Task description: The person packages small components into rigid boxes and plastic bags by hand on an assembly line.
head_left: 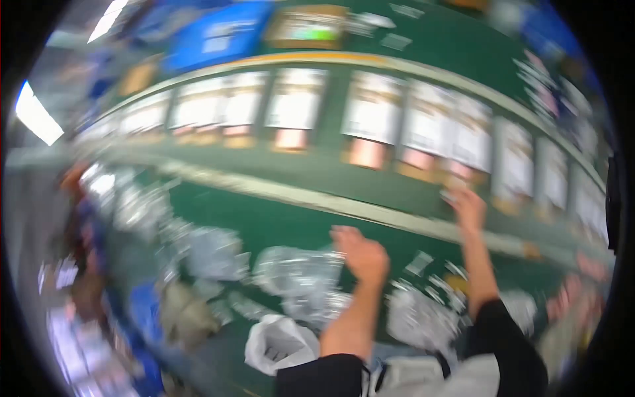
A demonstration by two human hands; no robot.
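Observation:
My left hand hangs over the green table, its fingers stretched out to the left and nothing visible in them. Just beside it lies a heap of clear plastic bags. Farther off and to the right, my right hand reaches to the near edge of the middle lane, its fingers closed. A small pale item shows at those fingertips, too blurred to name. Right beyond it lies a flat package, white with brown and a pink-and-tan lower end. It is one of several in a row.
A pale rail divides the near table from the lane of packages. More clear bags and an open white bag lie close to me. Across the far rail stand a blue bin and a brown carton. Other people's arms show at the right.

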